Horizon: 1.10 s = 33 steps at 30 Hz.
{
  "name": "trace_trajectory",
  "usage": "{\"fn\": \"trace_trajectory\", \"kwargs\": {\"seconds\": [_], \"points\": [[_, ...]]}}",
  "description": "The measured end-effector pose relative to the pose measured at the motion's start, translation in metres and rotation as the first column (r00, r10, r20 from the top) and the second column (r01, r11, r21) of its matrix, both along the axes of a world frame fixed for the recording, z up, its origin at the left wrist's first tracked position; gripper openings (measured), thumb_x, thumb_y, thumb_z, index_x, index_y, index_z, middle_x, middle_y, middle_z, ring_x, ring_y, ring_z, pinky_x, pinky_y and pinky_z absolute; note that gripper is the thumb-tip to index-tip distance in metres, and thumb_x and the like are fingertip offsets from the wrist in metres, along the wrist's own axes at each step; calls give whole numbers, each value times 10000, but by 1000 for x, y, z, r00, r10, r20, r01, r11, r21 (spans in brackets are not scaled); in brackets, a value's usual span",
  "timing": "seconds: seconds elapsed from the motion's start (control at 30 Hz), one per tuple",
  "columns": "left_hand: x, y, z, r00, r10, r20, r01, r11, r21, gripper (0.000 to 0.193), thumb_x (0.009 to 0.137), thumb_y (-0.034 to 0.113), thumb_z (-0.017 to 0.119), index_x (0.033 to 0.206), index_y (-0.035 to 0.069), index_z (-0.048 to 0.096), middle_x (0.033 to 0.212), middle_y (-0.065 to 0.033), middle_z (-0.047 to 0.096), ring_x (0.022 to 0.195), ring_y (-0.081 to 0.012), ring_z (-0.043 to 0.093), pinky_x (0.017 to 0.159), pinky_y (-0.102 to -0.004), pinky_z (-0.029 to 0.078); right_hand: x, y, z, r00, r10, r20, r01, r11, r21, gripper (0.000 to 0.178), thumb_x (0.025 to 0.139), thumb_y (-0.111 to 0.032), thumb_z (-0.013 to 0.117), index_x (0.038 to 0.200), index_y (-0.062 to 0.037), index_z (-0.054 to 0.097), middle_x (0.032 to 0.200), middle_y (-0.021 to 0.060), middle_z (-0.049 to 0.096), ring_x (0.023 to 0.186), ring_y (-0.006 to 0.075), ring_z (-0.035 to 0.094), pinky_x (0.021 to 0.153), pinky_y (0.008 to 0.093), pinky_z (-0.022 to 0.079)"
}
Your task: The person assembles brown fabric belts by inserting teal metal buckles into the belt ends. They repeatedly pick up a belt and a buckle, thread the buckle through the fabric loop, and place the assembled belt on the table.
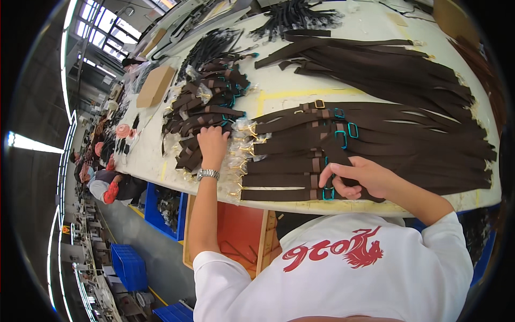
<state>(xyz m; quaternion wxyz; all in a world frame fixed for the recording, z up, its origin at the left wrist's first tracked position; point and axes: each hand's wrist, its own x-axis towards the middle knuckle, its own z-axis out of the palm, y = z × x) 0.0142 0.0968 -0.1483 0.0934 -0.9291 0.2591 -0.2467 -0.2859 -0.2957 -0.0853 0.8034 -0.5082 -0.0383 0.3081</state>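
My left hand (213,146), with a metal watch on its wrist, reaches onto a heap of bundled dark brown straps (206,102). Its fingers bend down over a strap there, and the fingertips are partly hidden. My right hand (357,178) is over a row of long brown straps (418,139) laid side by side. Its fingers curl around a brown strap (335,153) lifted from the row, near a turquoise buckle (341,139). Another turquoise buckle (328,193) lies below the fingertips. Clear-wrapped gold hooks (242,145) line the row's left ends.
More long brown straps (375,70) lie farther back on the white table (300,88), beside black strap bundles (295,20). A cardboard piece (155,86) rests at the far left. Below the edge stand a blue bin (161,209) and an orange-lined wooden box (236,228). People sit farther left.
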Motion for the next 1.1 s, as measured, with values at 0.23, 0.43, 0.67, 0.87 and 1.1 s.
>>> {"fn": "trace_trajectory", "kwargs": {"seconds": [0.23, 0.43, 0.67, 0.87, 1.1], "points": [[3, -6, -13, 996, -39, -79, 37, 999, -27, 312, 828, 238, 865, 937, 44, 647, 961, -131, 684, 980, -345, 642, 865, -490, 500, -10, -10, -16, 991, -94, -93, 104, 988, 113, 271, 1112, -216, 614, 1167, 40, 683, 754, -12, 516, 665, 64, 422, 583, 260, 369], [-8, 2, 15, 997, -68, -40, 63, 991, -118, 311, 862, 218, 826, 1030, 26, 649, 974, -164, 693, 950, -347, 683, 854, -489, 530, -8, -5, -9, 997, -52, -60, 54, 998, 25, 335, 1140, -308, 567, 1155, 6, 682, 666, -33, 461, 599, 63, 367, 536, 268, 324], [-96, -40, 130, 971, -236, 24, 209, 804, -557, 284, 1036, 119, 689, 1275, -32, 685, 962, -125, 725, 776, -214, 665, 720, -356, 520, -7, -5, -13, 985, -168, -30, 170, 981, 88, 282, 1122, -234, 585, 1170, 27, 681, 766, -21, 524, 639, 55, 391, 578, 253, 349], [-210, -92, 148, 417, -593, -689, -267, 645, -716, 370, 1165, 198, 471, 1151, -63, 732, 855, -38, 681, 635, -55, 497, 572, -229, 383, 13, 19, -9, 963, -228, 145, 222, 973, 59, 371, 1117, -308, 618, 1325, -2, 657, 908, 27, 665, 586, 29, 369, 539, 225, 307], [-239, -116, 74, -16, -809, -587, -530, 505, -682, 406, 1154, 240, 488, 1195, -93, 715, 998, -124, 732, 819, -176, 654, 736, -323, 540, 1, 30, -25, 969, -244, 37, 237, 963, 130, 264, 1062, -312, 731, 1137, -65, 676, 873, -9, 655, 667, 11, 467, 561, 223, 309]]}}
